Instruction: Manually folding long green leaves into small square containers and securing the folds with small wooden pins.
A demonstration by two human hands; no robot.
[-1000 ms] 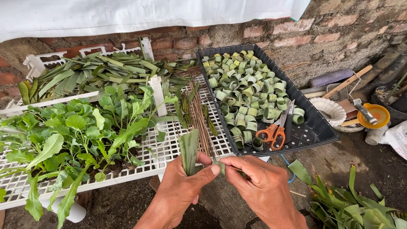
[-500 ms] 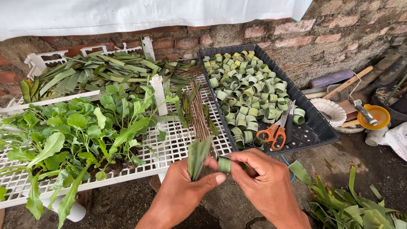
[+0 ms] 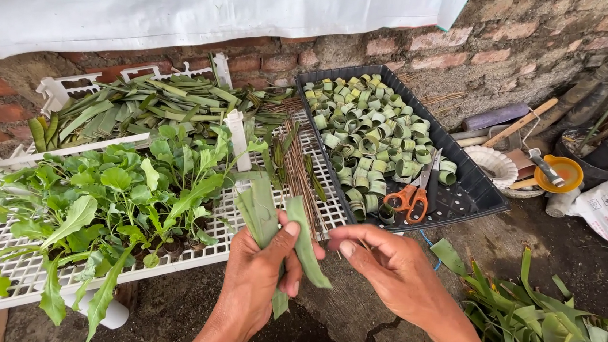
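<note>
Green leaf strips (image 3: pixel 265 215), long, flat and cut square at the top, sit in the left hand (image 3: pixel 254 284), raised in front of the near edge of the white plastic lattice rack (image 3: pixel 9 277). I note the left hand closed on the bunch, thumb pressed across its face, with one strip (image 3: pixel 304 248) splaying out to the right and bending down past the fingers. The right hand (image 3: pixel 391 263) is just beside the left, fingers curled and drawn together, fingertips (image 3: pixel 345 246) pointing at that loose strip; I cannot tell whether it pinches anything.

On the rack I record leafy green seedlings (image 3: pixel 119 191) to the left, a pile of long green leaves (image 3: pixel 141 102) further back against the brick wall (image 3: pixel 535 37), and a bundle of thin brown sticks (image 3: pixel 300 171) just beyond the hands. Right of the rack stands a black plastic tray (image 3: pixel 474 190) filled with small green rolled leaf rings (image 3: pixel 367 121); orange-handled scissors (image 3: pixel 412 195) lie on its near corner. More loose green leaves (image 3: pixel 546 332) lie on the ground to the right.
</note>
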